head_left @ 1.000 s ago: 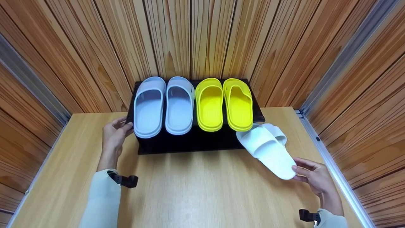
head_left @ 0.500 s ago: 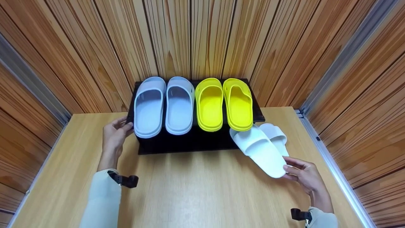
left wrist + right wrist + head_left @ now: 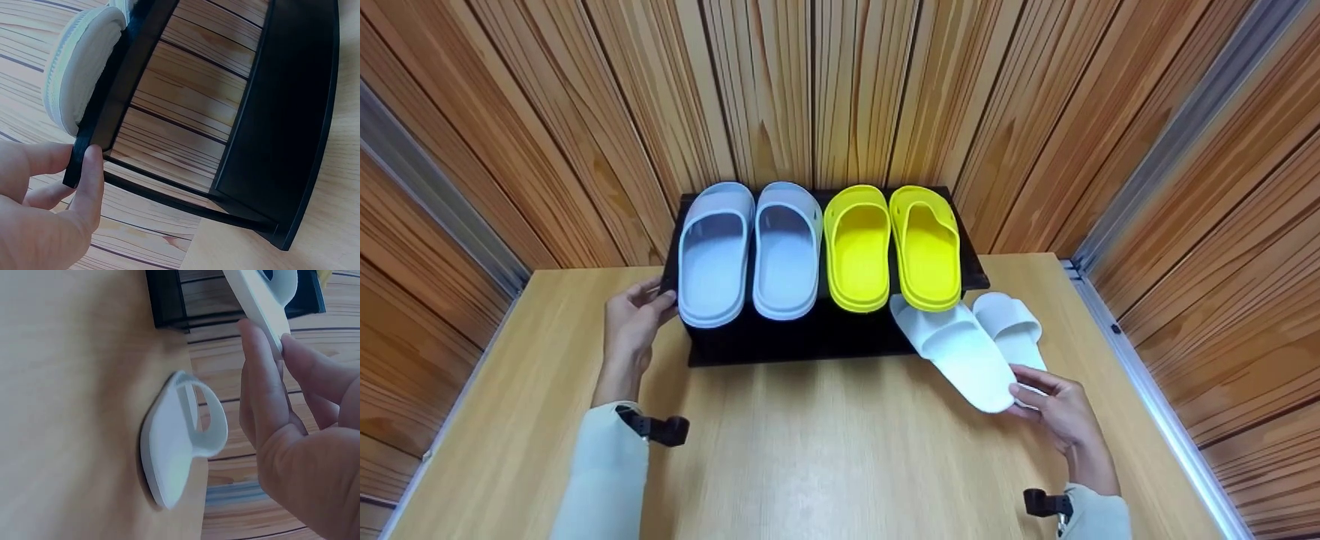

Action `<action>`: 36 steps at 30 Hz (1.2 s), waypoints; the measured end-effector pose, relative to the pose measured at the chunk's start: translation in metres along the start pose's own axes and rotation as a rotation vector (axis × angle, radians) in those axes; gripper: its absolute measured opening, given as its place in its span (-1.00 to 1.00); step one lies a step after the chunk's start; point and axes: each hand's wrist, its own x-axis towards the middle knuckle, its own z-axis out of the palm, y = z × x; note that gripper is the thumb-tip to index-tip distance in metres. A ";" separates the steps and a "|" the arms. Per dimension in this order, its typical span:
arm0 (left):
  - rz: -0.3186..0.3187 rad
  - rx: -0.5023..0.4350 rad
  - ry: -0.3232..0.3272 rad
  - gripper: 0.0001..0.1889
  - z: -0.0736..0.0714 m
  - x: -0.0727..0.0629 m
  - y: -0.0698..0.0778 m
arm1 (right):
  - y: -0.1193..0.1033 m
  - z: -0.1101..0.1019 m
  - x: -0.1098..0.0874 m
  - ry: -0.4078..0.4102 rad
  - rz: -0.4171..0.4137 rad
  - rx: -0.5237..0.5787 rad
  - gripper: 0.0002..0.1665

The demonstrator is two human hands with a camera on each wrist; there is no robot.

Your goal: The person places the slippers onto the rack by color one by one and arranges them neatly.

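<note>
My left hand [image 3: 631, 322] pinches the left front corner of a black two-tier shoe rack [image 3: 298, 101], thumb and fingers on the edge of its upper shelf. In my right hand [image 3: 1057, 409] is a white slipper [image 3: 967, 367], gripped by its heel and tilted. The toe end of this slipper lies at the rack's lower right, partly hidden behind a yellow clog [image 3: 930, 255]. A second white slipper [image 3: 174, 439] rests on the wooden surface below and to the right of the held one.
On the upper shelf stand two grey-blue clogs, the left clog [image 3: 712, 262] and its mate [image 3: 785, 259], beside another yellow clog [image 3: 857, 255]. Wood-plank walls [image 3: 780, 82] close in the back and both sides. A metal rail [image 3: 1155, 405] edges the table [image 3: 810, 450] at right.
My right hand has moved left with the white slipper, bringing its toe further in at the rack's lower right. More of the other white slipper now shows. The left hand has stayed put.
</note>
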 end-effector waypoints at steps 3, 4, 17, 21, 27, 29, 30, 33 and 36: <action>-0.008 0.006 0.006 -0.51 -0.001 0.000 0.000 | 0.001 0.007 0.003 0.005 0.005 0.008 -0.62; -0.010 0.008 0.008 -0.52 -0.001 -0.001 0.001 | 0.002 0.009 0.004 0.007 0.007 0.009 -0.63; -0.026 0.055 -0.012 -0.51 -0.001 -0.002 0.004 | 0.017 0.048 0.017 0.140 -0.024 0.187 -0.63; -0.026 0.060 -0.022 -0.50 0.000 -0.002 0.004 | 0.022 0.060 0.020 0.153 -0.007 0.217 -0.59; -0.003 0.028 -0.001 -0.52 0.000 -0.001 0.001 | 0.025 0.077 0.027 0.158 0.012 0.244 -0.59; 0.005 0.008 0.006 -0.53 0.000 -0.001 -0.001 | 0.026 0.082 0.029 0.163 0.015 0.255 -0.59; 0.008 0.000 0.008 -0.53 0.001 0.000 -0.001 | 0.026 0.085 0.030 0.166 0.016 0.262 -0.60; 0.005 0.008 0.010 -0.53 0.000 0.000 -0.001 | 0.029 0.093 0.034 0.174 0.027 0.293 -0.64; 0.001 0.018 0.007 -0.53 0.000 -0.001 0.000 | 0.033 0.099 0.038 0.185 0.031 0.342 -0.71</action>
